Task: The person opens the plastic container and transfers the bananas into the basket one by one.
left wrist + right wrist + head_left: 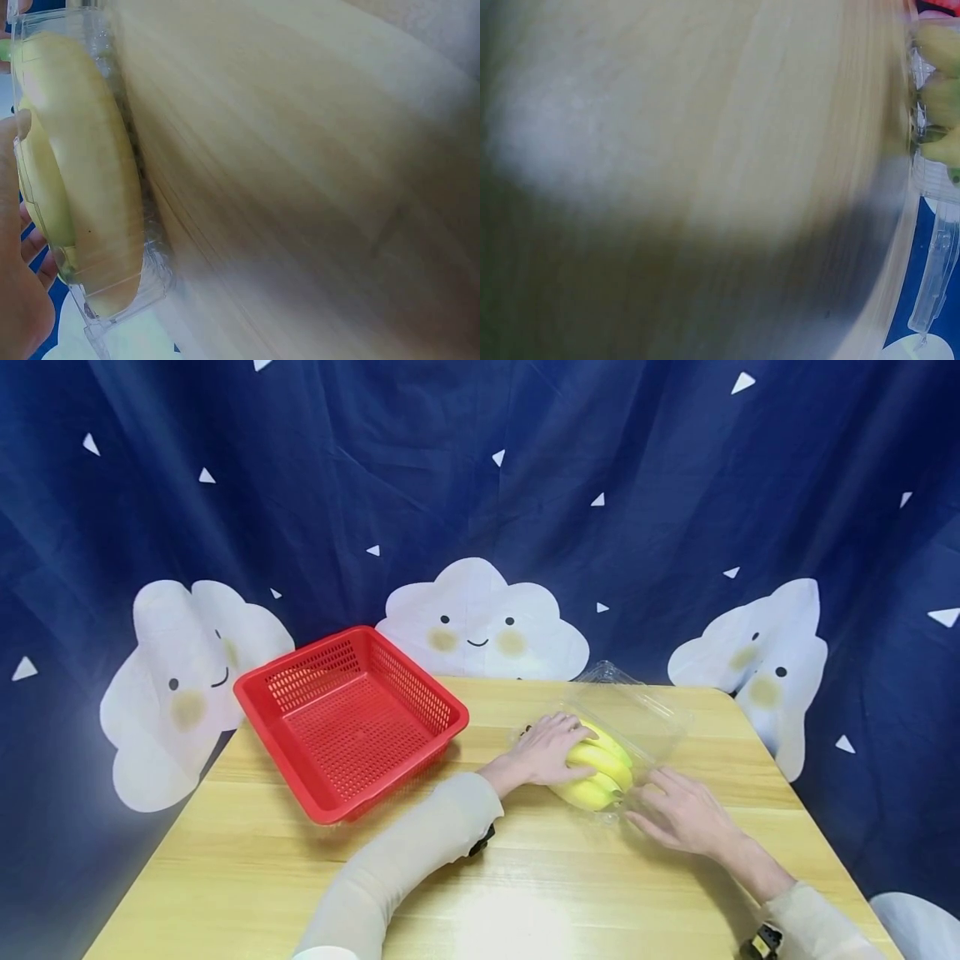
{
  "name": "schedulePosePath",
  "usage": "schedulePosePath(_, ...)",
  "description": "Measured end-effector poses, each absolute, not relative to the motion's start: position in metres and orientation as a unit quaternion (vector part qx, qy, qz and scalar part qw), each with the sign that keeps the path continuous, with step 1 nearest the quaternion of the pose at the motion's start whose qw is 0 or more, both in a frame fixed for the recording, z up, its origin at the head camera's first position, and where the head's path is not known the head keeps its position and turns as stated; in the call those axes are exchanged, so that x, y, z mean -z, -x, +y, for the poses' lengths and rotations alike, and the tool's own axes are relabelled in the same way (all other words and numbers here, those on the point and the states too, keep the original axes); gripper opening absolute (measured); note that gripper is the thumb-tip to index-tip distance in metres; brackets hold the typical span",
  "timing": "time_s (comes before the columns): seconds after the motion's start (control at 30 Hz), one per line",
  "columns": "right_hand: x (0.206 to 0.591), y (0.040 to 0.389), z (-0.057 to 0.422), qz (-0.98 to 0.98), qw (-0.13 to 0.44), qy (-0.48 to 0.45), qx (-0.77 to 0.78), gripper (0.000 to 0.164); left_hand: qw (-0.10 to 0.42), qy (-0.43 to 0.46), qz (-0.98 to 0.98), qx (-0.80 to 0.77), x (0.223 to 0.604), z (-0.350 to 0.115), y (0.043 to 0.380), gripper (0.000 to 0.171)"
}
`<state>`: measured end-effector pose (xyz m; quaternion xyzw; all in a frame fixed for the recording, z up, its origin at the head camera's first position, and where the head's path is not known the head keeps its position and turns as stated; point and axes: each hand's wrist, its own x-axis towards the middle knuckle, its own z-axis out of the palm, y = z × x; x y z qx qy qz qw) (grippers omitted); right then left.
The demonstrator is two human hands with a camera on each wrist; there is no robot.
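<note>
Several yellow bananas (603, 764) lie in a clear plastic hinged box (154, 274) on the right side of the table. My left hand (547, 750) rests across the top of the bananas, with thumb and fingers spread over them. From the left wrist, one long banana (94, 172) shows through the box's clear wall. The transparent lid (637, 714) is raised, tilted back behind the bananas. My right hand (682, 814), blurred, is beside the right end of the box with its fingers loosely bent. In the right wrist view, banana ends (937, 97) show at the edge and the hand is out of sight.
A red plastic basket (442, 745) with perforated walls stands on the left of the wooden table (510, 877). A dark blue curtain (480, 502) with white cloud faces hangs behind the table and along both sides.
</note>
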<state>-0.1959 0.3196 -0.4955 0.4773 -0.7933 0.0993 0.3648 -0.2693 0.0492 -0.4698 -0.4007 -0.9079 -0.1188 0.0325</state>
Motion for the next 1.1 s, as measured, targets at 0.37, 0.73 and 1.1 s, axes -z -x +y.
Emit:
schedulePosePath(0.37,0.4941,0.1972,0.3201,-0.789,0.365,-0.485,-0.097,0.044,0.025,0.415,-0.904,0.102,0.4666,0.0504,0.2693,0.061)
schedulePosePath(0.73,0.4945,0.1975,0.3200,-0.791,0.364,-0.482,-0.092,0.043,0.033,0.428,-0.900,0.081,0.4675,0.0528,0.2709,0.058)
schedulePosePath(1.1,0.4950,0.1970,0.3207,-0.791,0.364,-0.483,-0.090,0.043,0.040,0.433,-0.898,0.074,0.4661,0.0547,0.2704,0.048)
